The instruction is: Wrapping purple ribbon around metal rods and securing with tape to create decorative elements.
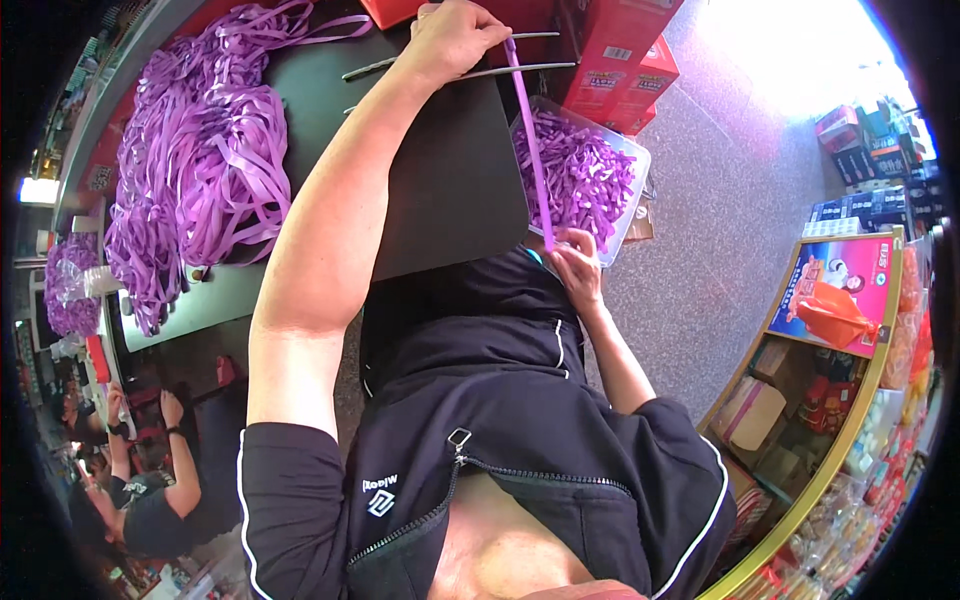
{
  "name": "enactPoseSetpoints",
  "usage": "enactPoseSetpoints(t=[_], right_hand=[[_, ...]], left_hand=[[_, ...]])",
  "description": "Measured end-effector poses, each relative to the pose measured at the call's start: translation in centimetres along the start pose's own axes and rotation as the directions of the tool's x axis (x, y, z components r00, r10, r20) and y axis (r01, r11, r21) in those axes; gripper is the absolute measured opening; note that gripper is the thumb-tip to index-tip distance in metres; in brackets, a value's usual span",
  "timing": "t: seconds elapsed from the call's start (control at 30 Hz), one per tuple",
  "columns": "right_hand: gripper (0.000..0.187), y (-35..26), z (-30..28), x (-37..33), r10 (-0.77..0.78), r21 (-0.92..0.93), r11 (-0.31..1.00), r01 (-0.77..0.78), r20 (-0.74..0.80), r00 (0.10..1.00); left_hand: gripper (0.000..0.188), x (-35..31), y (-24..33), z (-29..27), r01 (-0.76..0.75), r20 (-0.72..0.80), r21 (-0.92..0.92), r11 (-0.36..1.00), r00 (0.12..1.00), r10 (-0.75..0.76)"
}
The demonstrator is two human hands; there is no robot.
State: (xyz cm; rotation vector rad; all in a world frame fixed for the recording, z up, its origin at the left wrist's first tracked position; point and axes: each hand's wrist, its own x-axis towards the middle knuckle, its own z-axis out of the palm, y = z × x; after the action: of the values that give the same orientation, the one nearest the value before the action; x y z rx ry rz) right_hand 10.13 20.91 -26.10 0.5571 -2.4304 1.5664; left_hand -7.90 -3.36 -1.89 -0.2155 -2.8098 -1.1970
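Note:
A flat purple ribbon strap (531, 140) runs taut between my two hands. At the far edge of the dark table (450, 190), my left hand (458, 40) is closed, pinching the strap's far end beside some thin metal rods (520, 70). My right hand (576, 266) is closed on the strap's near end, close to my lap and the table's near right corner. Beneath and right of the strap, a see-through plastic box (628, 215) holds many short purple strap pieces (580, 170). A large tangled heap of long purple straps (200, 140) covers the table's left side.
Red cartons (620, 60) stand beyond the plastic box. To the right, past the speckled grey floor (700, 220), are a gold-framed display cabinet (800, 390) and stacked goods (865, 160). At the left, another person (150, 500) and a wrapped purple bundle (72, 285) show.

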Motion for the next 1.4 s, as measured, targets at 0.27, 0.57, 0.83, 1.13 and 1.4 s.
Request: enactPoseSetpoints(t=[0.27, 0.57, 0.83, 1.13, 1.4], right_hand=[[0.010, -12.3, -6.9, -0.6, -0.270, -0.050, 0.962, 0.267, -0.081, 0.959], [0.026, -14.2, -7.6, 0.9, -0.184, 0.071, 0.981, 0.183, 0.002, 0.983], [0.034, -12.4, -6.1, -1.1, 0.077, 0.178, 0.982, -0.059, -0.091, 0.993], [0.033, -11.8, -6.2, -0.6, -0.175, -0.360, 0.920, 0.156, -0.020, 0.984], [0.035, -10.6, -4.9, -1.2, -0.220, -0.361, 0.908, 0.212, 0.020, 0.975]], left_hand=[[0.027, 1.2, -3.2, 0.9, -0.140, -0.108, 0.248, 0.959, 0.979, 0.171], [0.022, 1.4, -4.0, 1.8, -0.145, -0.184, 0.205, 0.968, 0.966, 0.183], [0.022, 1.6, -4.2, 1.8, -0.144, -0.173, 0.210, 0.967, 0.968, 0.181], [0.022, 1.5, -3.6, 1.6, -0.103, -0.158, 0.204, 0.973, 0.978, 0.136], [0.021, 1.6, -4.0, 1.8, -0.115, -0.168, 0.190, 0.975, 0.975, 0.147]])
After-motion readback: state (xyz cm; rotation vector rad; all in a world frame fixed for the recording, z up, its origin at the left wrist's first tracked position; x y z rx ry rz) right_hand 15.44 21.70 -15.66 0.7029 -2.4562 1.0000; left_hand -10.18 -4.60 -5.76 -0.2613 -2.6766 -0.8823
